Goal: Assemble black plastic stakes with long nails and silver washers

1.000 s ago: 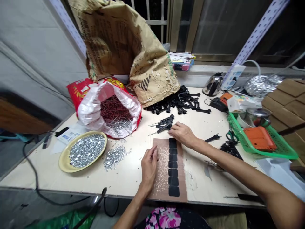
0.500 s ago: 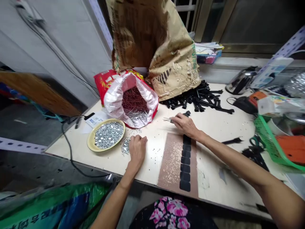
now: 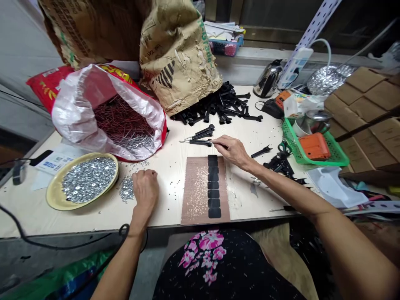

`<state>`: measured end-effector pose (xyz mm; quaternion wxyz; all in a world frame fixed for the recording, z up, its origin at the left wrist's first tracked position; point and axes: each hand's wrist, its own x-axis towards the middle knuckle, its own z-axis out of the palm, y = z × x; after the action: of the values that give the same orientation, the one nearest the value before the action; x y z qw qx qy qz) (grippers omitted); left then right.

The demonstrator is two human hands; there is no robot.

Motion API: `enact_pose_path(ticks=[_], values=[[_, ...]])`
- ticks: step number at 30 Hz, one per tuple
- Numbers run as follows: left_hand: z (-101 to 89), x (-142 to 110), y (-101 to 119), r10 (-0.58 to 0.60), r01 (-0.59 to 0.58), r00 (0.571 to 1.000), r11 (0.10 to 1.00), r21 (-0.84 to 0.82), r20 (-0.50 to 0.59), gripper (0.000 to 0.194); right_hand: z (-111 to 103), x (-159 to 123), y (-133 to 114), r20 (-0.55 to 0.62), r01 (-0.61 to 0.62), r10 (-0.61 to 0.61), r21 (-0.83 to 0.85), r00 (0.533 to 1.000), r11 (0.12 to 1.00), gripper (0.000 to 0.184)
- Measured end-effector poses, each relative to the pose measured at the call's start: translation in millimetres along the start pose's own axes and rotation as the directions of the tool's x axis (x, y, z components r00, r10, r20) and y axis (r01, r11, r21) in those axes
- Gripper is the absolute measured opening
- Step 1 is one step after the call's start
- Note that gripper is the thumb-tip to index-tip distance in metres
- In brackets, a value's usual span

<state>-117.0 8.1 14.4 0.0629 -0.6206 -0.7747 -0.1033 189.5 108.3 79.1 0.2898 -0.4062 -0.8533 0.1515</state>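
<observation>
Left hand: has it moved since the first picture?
Yes. The left hand has gone left, from the edge of the brown board to the loose metal pieces beside the yellow bowl.

Left hand (image 3: 145,186) touched loose washers (image 3: 126,188) beside the yellow plate (image 3: 53,196). Right hand (image 3: 233,152) was at the black parts (image 3: 201,135), just above the brown board (image 3: 193,187).

1. The top edge cuts off the paper sack (image 3: 184,62).
2. The left hand (image 3: 146,187) hides part of the washer pile (image 3: 126,190).
3. Any grip by the right hand (image 3: 233,152) is too small to tell.
</observation>
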Motion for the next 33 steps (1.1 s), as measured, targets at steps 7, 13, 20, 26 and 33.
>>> enact_pose_path(ticks=[7,13,20,26,33], values=[[-1.3,0.4,2.5,0.003,-0.001,0.999,0.998,0.067,-0.039,0.032,-13.9,-56.4,-6.0,0.233,0.073,-0.046,-0.112,0.972,0.991,0.027],[-1.9,-4.3,5.8,0.054,-0.051,0.998,0.994,0.097,-0.026,0.037,-3.9,-94.8,-20.9,0.3,0.2,-0.137,-0.19,0.944,0.961,0.026],[-9.0,0.8,9.4,0.038,-0.037,0.999,0.999,0.037,-0.027,0.033,7.8,-88.0,-25.8,0.351,0.222,-0.081,-0.384,0.933,0.896,0.022],[-37.7,-4.8,54.1,-0.186,0.207,0.977,0.673,-0.711,0.108,0.025,-12.6,-72.1,-30.1,0.17,0.101,-0.068,-0.193,0.983,0.976,0.024],[-49.1,-13.5,118.0,0.268,0.698,0.683,-0.512,-0.5,0.679,0.019,-17.3,-55.8,-49.4,-0.004,0.109,-0.109,-0.017,0.994,0.994,0.03]])
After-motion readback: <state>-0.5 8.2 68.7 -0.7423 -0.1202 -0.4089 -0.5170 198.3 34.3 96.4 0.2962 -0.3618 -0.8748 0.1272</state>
